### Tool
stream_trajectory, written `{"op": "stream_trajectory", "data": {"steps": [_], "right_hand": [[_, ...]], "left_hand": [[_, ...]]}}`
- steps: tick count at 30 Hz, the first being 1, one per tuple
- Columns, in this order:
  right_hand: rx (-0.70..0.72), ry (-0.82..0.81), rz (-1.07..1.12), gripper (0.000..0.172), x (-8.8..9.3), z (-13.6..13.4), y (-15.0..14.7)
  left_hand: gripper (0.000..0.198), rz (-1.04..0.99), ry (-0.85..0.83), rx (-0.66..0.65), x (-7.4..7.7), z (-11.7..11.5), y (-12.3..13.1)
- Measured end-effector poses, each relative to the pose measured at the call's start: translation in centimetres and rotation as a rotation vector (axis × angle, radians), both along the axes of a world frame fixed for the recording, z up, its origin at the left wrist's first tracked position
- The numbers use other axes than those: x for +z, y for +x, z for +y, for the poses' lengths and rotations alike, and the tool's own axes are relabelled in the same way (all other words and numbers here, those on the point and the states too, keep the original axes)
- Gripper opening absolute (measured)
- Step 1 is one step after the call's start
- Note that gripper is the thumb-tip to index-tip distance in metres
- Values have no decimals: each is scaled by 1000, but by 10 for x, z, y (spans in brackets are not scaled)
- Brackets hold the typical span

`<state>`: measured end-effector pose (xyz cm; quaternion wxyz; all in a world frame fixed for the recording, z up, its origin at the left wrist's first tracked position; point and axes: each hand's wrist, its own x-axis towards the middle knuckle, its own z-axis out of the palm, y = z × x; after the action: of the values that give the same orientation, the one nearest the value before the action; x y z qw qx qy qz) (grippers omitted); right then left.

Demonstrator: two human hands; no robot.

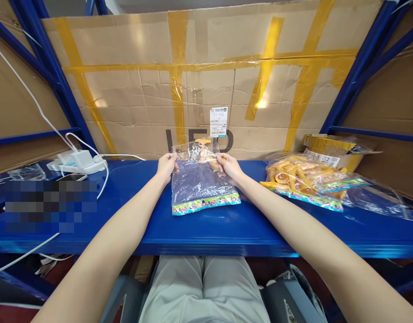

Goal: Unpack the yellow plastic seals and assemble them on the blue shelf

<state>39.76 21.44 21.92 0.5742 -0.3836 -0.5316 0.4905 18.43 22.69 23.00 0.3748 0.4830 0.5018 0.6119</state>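
Observation:
A clear plastic bag (pixel 199 179) with a colourful printed strip along its near edge is held over the blue shelf. My left hand (pixel 167 168) pinches its left side near the far end. On the opposite side, my right hand (pixel 229 167) has its fingers closed on the bag's upper right edge. Inside the far end shows an orange-yellow plastic piece (pixel 203 142), with more of the same colour below it, blurred by the crinkled film. What exactly those pieces are, I cannot tell.
Filled bags of orange-yellow pieces (pixel 293 172) lie to the right, before a small cardboard box (pixel 334 150). A white power strip (pixel 80 161) with cables is on the left. Taped cardboard (pixel 142 98) stands behind the blue shelf (pixel 206 233).

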Motion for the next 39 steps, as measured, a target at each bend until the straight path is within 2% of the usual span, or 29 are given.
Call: {"op": "stream_trajectory", "data": {"steps": [3, 5, 11, 15, 20, 25, 28, 31, 33, 36, 39], "right_hand": [[16, -131, -49, 17, 1, -2, 0], [39, -220, -69, 17, 1, -4, 1], [-32, -309, -54, 21, -5, 0, 5], [12, -366, -66, 18, -6, 3, 8], [74, -413, -108, 15, -3, 3, 11], [53, -395, -91, 12, -2, 2, 11], [6, -324, -32, 13, 1, 2, 9], [-153, -243, 99, 17, 11, 3, 10], [-271, -190, 213, 18, 20, 5, 15], [-388, -93, 364, 17, 34, 7, 28], [-469, -32, 467, 16, 46, 6, 41]], "left_hand": [[18, 70, -39, 33, -3, -1, -3], [15, 116, -90, 15, -6, -1, -5], [16, 151, -270, -211, -10, 4, -11], [12, 100, -286, -266, -9, 4, -10], [13, 95, -251, -190, -8, 1, -9], [19, 91, -251, -148, -11, 3, -11], [20, 166, -228, -33, -12, 8, -8], [28, 351, -56, 139, -9, 8, 0], [36, 494, 174, 125, -4, 1, 9], [59, 698, 526, -179, 1, -19, 26], [94, 839, 709, -443, -1, -39, 42]]}}
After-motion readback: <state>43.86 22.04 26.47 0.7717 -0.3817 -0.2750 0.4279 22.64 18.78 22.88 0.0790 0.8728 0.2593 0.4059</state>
